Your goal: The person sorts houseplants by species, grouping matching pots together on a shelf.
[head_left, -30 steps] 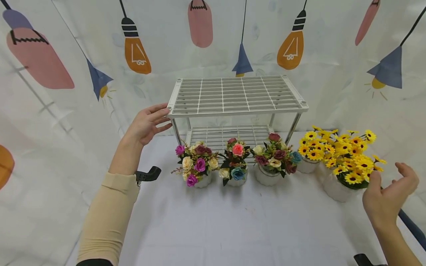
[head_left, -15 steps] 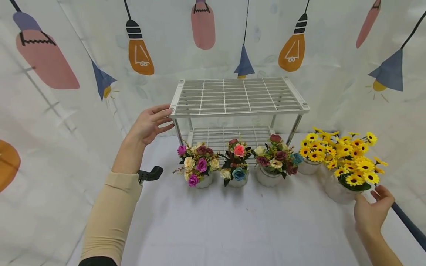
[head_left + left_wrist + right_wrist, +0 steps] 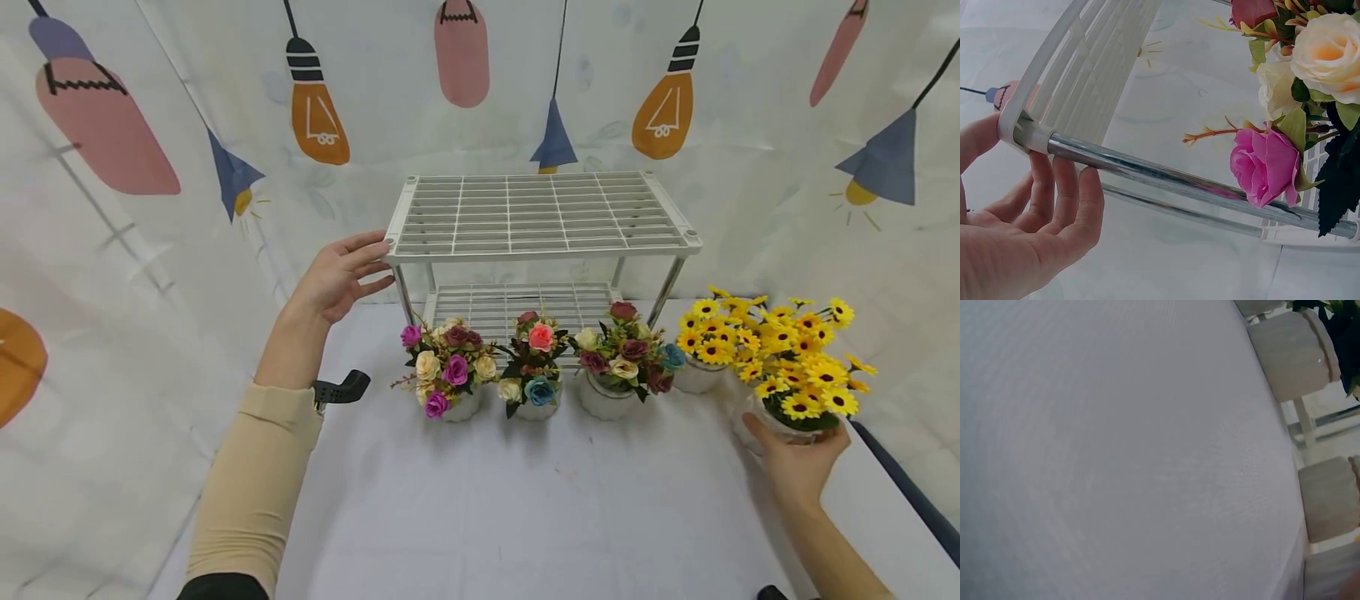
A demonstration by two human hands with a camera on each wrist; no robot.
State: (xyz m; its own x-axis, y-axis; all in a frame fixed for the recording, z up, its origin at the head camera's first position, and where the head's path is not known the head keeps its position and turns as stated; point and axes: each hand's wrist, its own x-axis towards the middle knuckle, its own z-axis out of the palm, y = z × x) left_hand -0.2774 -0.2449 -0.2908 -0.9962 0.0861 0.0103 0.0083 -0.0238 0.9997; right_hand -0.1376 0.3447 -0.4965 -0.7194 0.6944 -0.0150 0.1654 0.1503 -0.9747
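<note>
A white two-tier rack (image 3: 540, 212) stands at the back of the table. My left hand (image 3: 337, 279) rests with straight fingers against its front left corner; in the left wrist view the fingertips (image 3: 1063, 187) touch the chrome post (image 3: 1166, 181) just under the corner (image 3: 1029, 134). At the far right, my right hand (image 3: 798, 458) cups the white pot (image 3: 759, 421) of the nearer sunflower bunch (image 3: 806, 367) from below and in front, thumb on its left and fingers on its right. The pot stands on the table.
A second sunflower pot (image 3: 697, 375) and three mixed rose pots (image 3: 446, 367) (image 3: 532, 362) (image 3: 618, 358) line up before the rack. A pink rose (image 3: 1266, 165) hangs close to the post. White cloth covers the table (image 3: 525, 500). A printed curtain (image 3: 112, 250) closes off the back and sides.
My right hand came down from beside the sunflowers and closed around the near pot's base. The left hand has stayed on the rack corner.
</note>
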